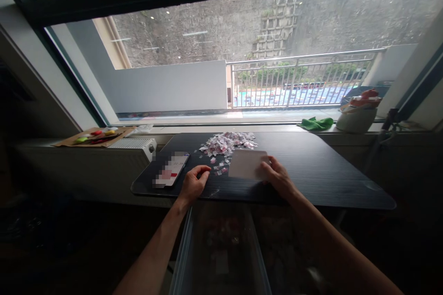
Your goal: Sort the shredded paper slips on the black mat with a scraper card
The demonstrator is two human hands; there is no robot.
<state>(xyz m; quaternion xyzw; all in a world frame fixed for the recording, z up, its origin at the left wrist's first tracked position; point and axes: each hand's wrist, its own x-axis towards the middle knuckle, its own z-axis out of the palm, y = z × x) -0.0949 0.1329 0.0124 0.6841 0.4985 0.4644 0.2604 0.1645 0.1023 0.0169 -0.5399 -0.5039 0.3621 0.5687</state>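
Note:
My right hand [279, 176] grips the right edge of a pale rectangular card [246, 164], thumb on its near face, holding it above the dark table [311, 166]. Behind the card lies a heap of small white and pinkish paper pieces [224, 143], and a few loose ones trail toward me. Just left of those stray pieces, my left hand [194, 184] is closed, thumb and forefinger curled together. Whatever it may pinch is too small to make out. A phone [173, 169] with a lit, partly blurred screen lies to the left of that hand.
Below the table's near edge stands an open clear-sided bin [187, 249] with dim contents. A radiator [134, 145] and a brown board [93, 136] with colourful items are at left. On the windowsill sit a green cloth [315, 123] and a whitish container [356, 117].

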